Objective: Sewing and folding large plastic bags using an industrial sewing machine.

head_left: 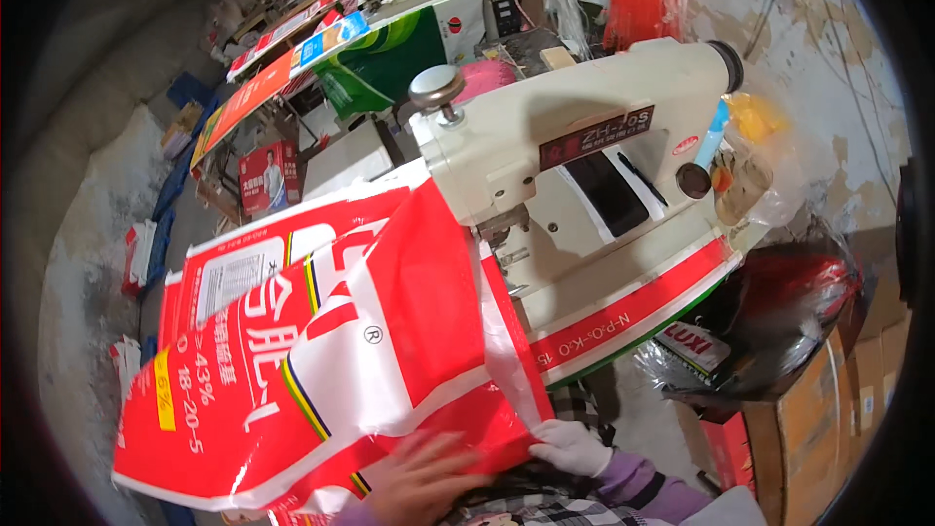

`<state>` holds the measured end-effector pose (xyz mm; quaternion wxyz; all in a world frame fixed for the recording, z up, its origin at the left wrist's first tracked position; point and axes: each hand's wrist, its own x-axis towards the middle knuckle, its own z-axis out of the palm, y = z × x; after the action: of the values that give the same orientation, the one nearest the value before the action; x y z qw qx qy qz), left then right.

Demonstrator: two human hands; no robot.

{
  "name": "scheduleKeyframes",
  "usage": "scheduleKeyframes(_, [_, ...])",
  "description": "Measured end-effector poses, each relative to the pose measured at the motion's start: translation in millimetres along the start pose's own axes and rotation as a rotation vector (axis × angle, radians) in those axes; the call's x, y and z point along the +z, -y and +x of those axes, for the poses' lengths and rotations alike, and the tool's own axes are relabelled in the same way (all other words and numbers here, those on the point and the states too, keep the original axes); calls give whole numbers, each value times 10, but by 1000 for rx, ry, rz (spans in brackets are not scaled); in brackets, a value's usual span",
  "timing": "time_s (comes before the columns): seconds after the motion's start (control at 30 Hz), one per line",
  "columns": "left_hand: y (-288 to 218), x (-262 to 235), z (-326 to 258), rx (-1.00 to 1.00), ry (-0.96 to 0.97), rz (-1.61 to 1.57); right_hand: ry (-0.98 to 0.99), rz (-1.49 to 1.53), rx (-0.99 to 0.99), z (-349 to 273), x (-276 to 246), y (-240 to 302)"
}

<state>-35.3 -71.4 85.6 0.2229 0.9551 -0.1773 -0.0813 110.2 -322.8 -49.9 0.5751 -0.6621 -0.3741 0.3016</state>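
The red-and-white sack (360, 365) spans centre to lower left of frame, beside the sewing machine (584, 102). Left hand (421, 480): fingers extended, blurred, over sack. Gloved right hand (573, 447): fingers closed on sack edge.

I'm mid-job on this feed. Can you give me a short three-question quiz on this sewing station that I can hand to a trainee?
1. Multiple choice: which hand wears the white glove? A) left B) right C) neither
2. True or false: the pen lies to the right of the black smartphone.
3. Fill in: the printed fertilizer bag at the sewing machine is mainly ____ and white.

Key:
1. B, the right hand; the left hand looks bare, though blurred.
2. True.
3. Red.
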Motion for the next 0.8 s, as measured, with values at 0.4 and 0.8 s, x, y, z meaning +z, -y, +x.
scheduleKeyframes(0.4, [1982,-336,-2250,-1037,-254,584,-229,-166,-61,722,586,346])
scheduleKeyframes(0.8, [2331,685,-4347,-1337,-1726,-1164,523,-269,-434,1162,1544,892])
